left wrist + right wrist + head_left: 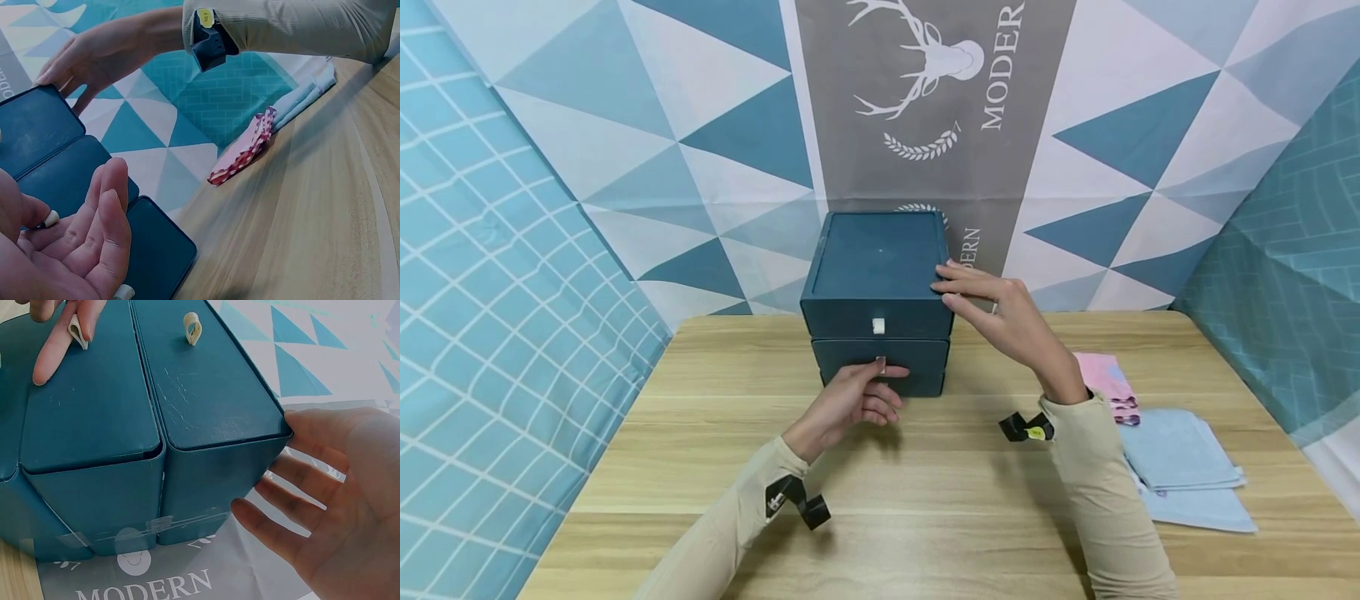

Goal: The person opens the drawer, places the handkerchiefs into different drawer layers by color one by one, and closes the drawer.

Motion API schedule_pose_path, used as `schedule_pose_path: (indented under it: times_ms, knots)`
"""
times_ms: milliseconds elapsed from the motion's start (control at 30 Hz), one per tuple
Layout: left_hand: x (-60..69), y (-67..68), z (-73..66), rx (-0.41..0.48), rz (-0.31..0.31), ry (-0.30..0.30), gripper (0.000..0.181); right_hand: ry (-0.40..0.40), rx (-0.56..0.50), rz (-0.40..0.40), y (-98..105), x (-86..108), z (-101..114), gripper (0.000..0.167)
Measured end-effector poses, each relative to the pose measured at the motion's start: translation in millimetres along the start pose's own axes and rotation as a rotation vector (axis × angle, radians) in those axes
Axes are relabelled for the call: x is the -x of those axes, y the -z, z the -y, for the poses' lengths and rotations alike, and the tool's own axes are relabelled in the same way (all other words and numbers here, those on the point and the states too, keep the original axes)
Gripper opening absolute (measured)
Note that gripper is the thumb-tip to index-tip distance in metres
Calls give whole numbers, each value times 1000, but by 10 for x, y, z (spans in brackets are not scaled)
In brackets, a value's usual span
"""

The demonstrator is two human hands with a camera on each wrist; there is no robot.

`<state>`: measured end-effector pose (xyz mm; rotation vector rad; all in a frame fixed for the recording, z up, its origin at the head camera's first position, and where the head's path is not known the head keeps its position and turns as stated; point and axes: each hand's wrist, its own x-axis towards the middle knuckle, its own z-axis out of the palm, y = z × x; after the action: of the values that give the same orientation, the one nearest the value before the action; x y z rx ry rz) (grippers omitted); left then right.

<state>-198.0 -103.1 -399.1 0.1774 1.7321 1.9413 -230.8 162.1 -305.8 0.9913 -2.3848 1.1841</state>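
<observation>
A dark blue drawer box (880, 254) with stacked drawers stands at the back of the table. My left hand (850, 402) is at its front and pinches the small cream pull tab (78, 331) of the middle drawer between thumb and index finger; its other fingers are loosely bent. The top drawer's pull tab (878, 326) hangs free above it, and a lower tab (124, 292) shows below the hand. My right hand (996, 310) rests its extended fingertips on the box's top right edge. In the right wrist view those fingers (269, 525) are spread along the side of the box.
Right of the box lie a folded pink cloth (1105, 383) and folded light blue cloths (1180, 450) on the wooden table (925, 517). A patterned backdrop (730, 142) hangs directly behind the box. Black wrist mounts (797, 500) stick out from both sleeves.
</observation>
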Motion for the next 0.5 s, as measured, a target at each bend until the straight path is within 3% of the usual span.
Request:
schedule_pose_path:
  times_ms: [500]
  knots:
    - [90,-29,37,-42,-3,1,51,0,-11,-6,-12,-5,-22,30]
